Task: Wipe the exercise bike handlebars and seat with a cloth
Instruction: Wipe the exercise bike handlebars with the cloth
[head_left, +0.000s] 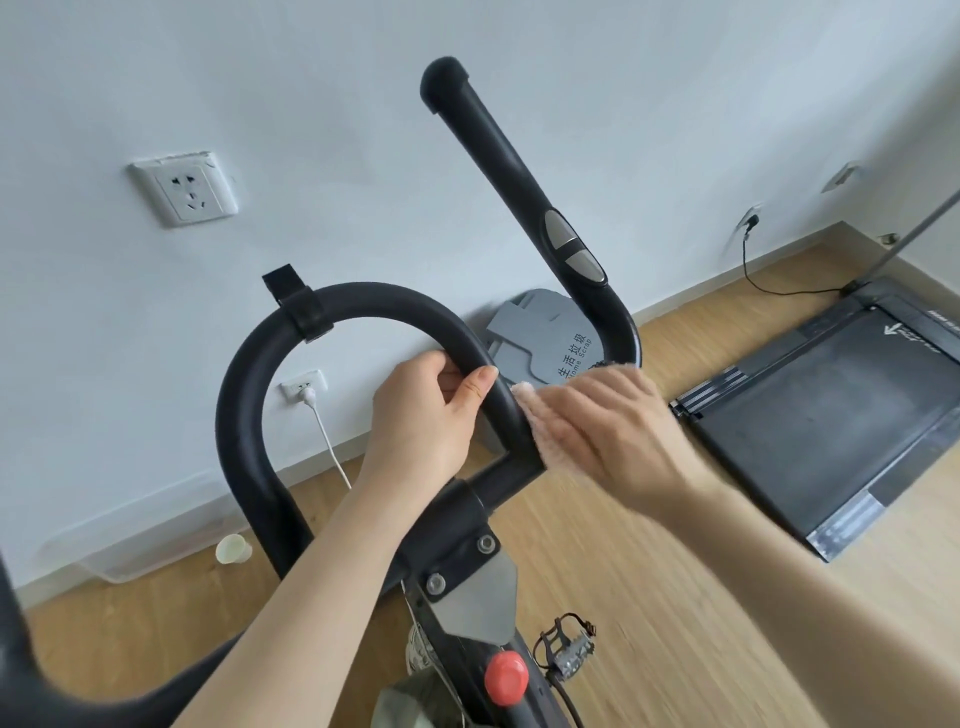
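Observation:
The bike's black padded handlebars (363, 304) fill the middle of the view, with a centre loop and a right horn rising to the top. My left hand (426, 415) is wrapped around the right side of the loop. My right hand (608, 431) presses a pale pink cloth (540, 431) flat against the bar just right of the left hand, near the joint with the stem. The right hand is blurred. The seat is out of view.
A red knob (506, 678) and a pedal (569, 647) sit below on the frame. A grey bin lid (540, 338) stands behind the bars. A treadmill (831, 415) lies on the wooden floor at right. A cup (234, 548) and a plugged cord (327, 441) are by the wall.

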